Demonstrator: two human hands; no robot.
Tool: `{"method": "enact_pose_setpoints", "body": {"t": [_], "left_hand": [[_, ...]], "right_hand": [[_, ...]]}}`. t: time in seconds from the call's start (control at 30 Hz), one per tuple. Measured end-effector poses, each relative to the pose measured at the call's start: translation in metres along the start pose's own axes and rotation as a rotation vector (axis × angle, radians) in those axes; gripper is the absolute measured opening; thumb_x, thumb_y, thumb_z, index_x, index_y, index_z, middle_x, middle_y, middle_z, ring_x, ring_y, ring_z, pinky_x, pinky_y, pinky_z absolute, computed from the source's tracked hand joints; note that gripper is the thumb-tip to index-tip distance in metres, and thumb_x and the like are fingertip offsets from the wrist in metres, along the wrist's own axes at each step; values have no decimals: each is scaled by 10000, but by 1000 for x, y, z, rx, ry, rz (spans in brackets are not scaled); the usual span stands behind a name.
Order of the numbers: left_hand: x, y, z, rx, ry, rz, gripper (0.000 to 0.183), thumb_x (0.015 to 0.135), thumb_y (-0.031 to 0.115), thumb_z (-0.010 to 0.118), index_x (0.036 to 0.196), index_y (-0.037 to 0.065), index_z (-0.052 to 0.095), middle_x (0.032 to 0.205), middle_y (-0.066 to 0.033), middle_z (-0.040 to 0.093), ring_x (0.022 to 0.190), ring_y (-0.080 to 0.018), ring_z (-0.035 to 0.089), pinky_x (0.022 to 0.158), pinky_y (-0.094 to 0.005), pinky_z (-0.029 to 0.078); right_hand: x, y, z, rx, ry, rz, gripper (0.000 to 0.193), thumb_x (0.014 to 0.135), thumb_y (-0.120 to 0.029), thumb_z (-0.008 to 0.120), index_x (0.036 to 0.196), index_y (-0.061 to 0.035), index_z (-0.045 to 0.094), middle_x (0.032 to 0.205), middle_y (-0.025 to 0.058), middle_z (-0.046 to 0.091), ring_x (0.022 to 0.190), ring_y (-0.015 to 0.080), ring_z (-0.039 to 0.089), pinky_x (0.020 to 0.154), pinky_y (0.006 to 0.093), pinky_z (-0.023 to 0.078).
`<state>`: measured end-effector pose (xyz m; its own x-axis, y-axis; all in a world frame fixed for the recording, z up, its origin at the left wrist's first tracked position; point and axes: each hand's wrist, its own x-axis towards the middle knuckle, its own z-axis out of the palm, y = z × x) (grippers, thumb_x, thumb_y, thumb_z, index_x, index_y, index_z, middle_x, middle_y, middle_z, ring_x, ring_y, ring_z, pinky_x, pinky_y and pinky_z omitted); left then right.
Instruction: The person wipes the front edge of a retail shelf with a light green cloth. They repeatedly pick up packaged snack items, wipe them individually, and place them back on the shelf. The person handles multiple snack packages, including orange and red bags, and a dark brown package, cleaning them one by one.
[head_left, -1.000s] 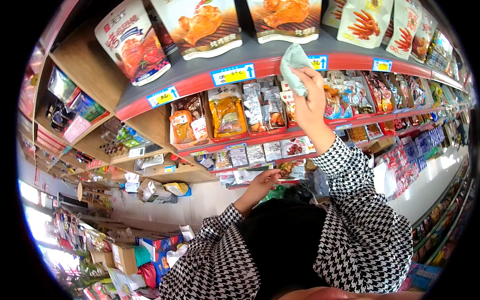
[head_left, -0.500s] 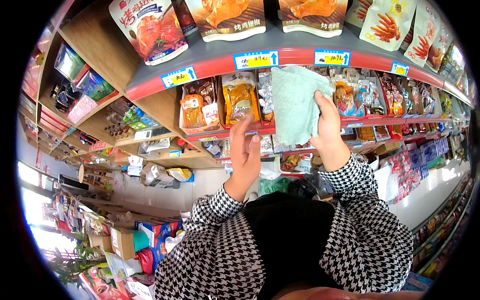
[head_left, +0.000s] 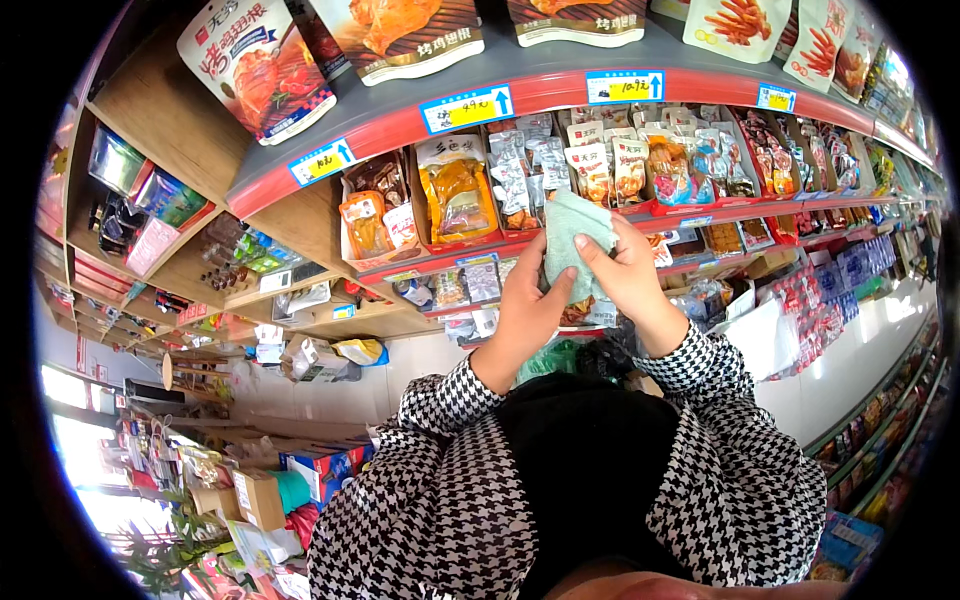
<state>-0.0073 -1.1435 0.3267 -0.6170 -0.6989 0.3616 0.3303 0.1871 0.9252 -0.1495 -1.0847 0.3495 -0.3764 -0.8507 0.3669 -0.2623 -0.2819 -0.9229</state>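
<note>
A pale green cloth (head_left: 572, 228), bunched into a smaller bundle, is between my two hands in front of the snack shelf. On its left side, my left hand (head_left: 530, 305) grips it with the thumb near its lower part. My right hand (head_left: 628, 268) holds it from the right, thumb pressed across its front. Just behind the cloth, small snack packets (head_left: 525, 165) fill open boxes. A yellow food pouch (head_left: 457, 190) stands in a box to the left of my hands.
Above, a grey shelf with a red front edge (head_left: 545, 103) carries upright snack pouches (head_left: 262, 70) and price tags. Wooden cubby shelves (head_left: 165, 90) adjoin on the left. Cardboard boxes (head_left: 258, 498) stand at lower left, with plastic bags below the shelf.
My left hand has moved right and taken hold of the cloth. The cloth, spread flat before, is now lower and gathered up. The shelf has shifted slightly left and up in view.
</note>
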Motion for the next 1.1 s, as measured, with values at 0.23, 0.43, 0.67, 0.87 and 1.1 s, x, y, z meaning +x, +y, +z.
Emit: {"method": "enact_pose_setpoints", "body": {"t": [0.23, 0.43, 0.67, 0.87, 1.1], "left_hand": [[-2, -16, 24, -313, -1, -130, 455, 969, 5, 488, 1408, -3, 372, 1316, -91, 532, 1180, -143, 525, 995, -283, 430], [-8, -37, 37, -432, -35, -337, 414, 998, 83, 481, 1397, 6, 396, 1235, -71, 570, 1132, -134, 542, 958, -269, 441], [-31, -80, 17, -56, -204, -348, 356, 1000, 115, 498, 1345, 35, 469, 1252, -69, 562, 1159, -170, 548, 945, -311, 458], [-59, -89, -9, -146, -35, -556, 355, 1011, 157, 473, 1351, 56, 475, 1293, -92, 551, 1154, -202, 563, 928, -332, 466], [-66, -98, -2, -154, 17, -618, 343, 1017, 188, 472, 1325, 38, 490, 1262, -108, 568, 1109, -217, 590, 901, -339, 474]], "right_hand": [[-21, 14, -20, 681, 30, 415, 496, 925, -217, 648, 1313, 25, 459, 1218, 108, 590, 1110, 207, 585, 923, 342, 482], [-39, 35, -34, 773, 37, 530, 348, 972, -237, 574, 1238, -16, 536, 1135, 77, 647, 1021, 172, 631, 879, 323, 511], [-32, 79, -71, 559, 356, 333, 251, 962, -130, 562, 1193, -33, 578, 1052, 57, 670, 903, 139, 643, 792, 299, 524], [-45, 193, -149, 370, 758, 388, 264, 933, -68, 587, 1195, -32, 581, 1063, 59, 648, 875, 141, 616, 739, 292, 509], [-28, 261, -243, 0, 980, 322, 311, 837, 20, 629, 1137, -5, 550, 1043, 75, 625, 903, 165, 586, 752, 320, 463]]}}
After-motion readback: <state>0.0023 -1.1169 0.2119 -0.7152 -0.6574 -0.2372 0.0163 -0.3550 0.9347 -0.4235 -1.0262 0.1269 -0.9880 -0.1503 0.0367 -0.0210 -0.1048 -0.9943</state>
